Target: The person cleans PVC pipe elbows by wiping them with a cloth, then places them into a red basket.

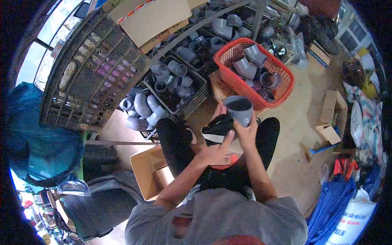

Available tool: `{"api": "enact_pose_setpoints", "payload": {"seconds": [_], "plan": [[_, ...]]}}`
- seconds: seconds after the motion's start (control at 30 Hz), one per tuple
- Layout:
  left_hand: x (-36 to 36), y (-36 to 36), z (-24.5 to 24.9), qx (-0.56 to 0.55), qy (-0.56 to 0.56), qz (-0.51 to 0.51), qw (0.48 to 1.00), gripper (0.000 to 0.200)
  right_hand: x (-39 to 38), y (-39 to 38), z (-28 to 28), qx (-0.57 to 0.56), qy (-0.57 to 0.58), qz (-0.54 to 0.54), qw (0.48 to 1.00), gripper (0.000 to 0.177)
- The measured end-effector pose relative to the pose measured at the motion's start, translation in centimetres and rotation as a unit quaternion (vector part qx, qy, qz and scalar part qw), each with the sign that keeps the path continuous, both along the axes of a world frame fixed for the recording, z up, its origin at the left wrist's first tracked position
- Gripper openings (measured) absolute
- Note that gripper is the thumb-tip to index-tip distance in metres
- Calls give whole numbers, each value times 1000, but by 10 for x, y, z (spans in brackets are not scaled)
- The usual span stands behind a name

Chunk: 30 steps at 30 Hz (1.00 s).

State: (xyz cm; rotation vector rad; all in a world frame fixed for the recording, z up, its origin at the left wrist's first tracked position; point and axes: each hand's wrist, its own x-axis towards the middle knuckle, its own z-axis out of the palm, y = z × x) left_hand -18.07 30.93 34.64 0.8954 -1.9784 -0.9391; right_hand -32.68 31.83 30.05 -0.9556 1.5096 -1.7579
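Observation:
My right hand [248, 132] is wrapped around a grey plastic pipe fitting [240, 111], holding it over my lap with its wide dark mouth tilted up. Just beside it, my left hand [214, 153] is closed on a black-and-white cloth [220, 127], which lies against the fitting's near left side. The cloth hides part of my left fingers. Below both hands, something red [228, 160] shows in my lap; what it is cannot be made out.
Ahead stands a red plastic basket [281, 98] holding several grey elbow fittings. Left of it, a black crate [192, 107] is filled with more fittings. Loose grey elbows [142, 107] lie nearby. An open cardboard box [143, 173] sits at my left, another box [331, 112] at the right.

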Motion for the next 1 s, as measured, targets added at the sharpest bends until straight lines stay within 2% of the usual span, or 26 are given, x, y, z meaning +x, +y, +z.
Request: {"api": "enact_pose_setpoints", "payload": {"seconds": [0.03,0.1,0.13,0.17,0.2,0.23,0.27,0.3,0.33,0.37,0.4,0.47,0.53,0.57,0.6,0.63,0.7,0.73,0.77,0.8,0.83,0.87,0.9,0.97,1.0], "plan": [[-7,-3,-4,-32,56,56,996,63,4,4,-11,-5,35,7,999,78],[-3,-17,-2,1,38,13,999,66,12,14,-27,51,-17,4,999,77],[-1,-25,-1,31,20,-22,999,68,13,21,-26,48,-3,26,999,77],[-3,-29,12,87,58,-17,994,63,15,27,-23,46,11,51,998,77],[1,-38,11,216,92,-8,972,63,19,30,-18,49,12,50,997,77],[7,-44,6,340,125,2,932,63,23,33,-9,29,-65,59,996,73],[10,-46,-11,341,127,3,931,63,24,34,0,8,-141,68,988,68],[12,-48,-36,439,151,13,886,63,21,35,9,9,-140,70,988,68],[15,-49,-53,531,170,23,830,63,18,34,18,-2,-75,78,994,68],[18,-49,-59,528,171,20,832,63,14,30,22,-15,-8,83,996,69],[23,-45,-65,516,176,22,838,61,9,24,23,-18,-8,81,996,69],[41,-23,-77,500,181,26,847,57,0,10,21,0,-220,57,974,64],[52,-9,-85,481,194,29,855,54,-13,-17,11,-2,-226,-17,974,61],[49,-11,-68,470,199,29,859,53,-19,-34,17,-22,-231,-51,971,61],[52,-7,-47,548,258,50,794,46,-27,-46,27,-12,-207,-77,975,64],[59,-6,-27,542,289,-5,789,40,-36,-60,40,-1,-183,-103,978,67],[76,-7,-57,521,307,16,796,37,-92,-100,-1,-7,-10,-164,986,76],[83,-10,-68,486,282,27,827,38,-116,-111,1,-23,65,-171,983,80],[93,-12,-89,486,280,24,827,38,-134,-118,5,-39,140,-176,974,85],[105,-12,-115,448,253,80,854,38,-145,-118,15,-37,139,-179,973,85],[115,-10,-132,408,226,136,874,38,-155,-116,30,-15,269,-209,940,79],[122,-7,-138,428,214,188,858,36,-167,-117,39,7,395,-233,889,74],[128,-6,-146,430,216,189,856,36,-187,-121,31,7,398,-231,888,74],[137,-5,-158,441,147,224,856,38,-227,-128,4,137,461,-137,866,96],[128,-4,-141,481,198,218,826,39,-232,-126,-2,148,535,-131,821,95]]}}
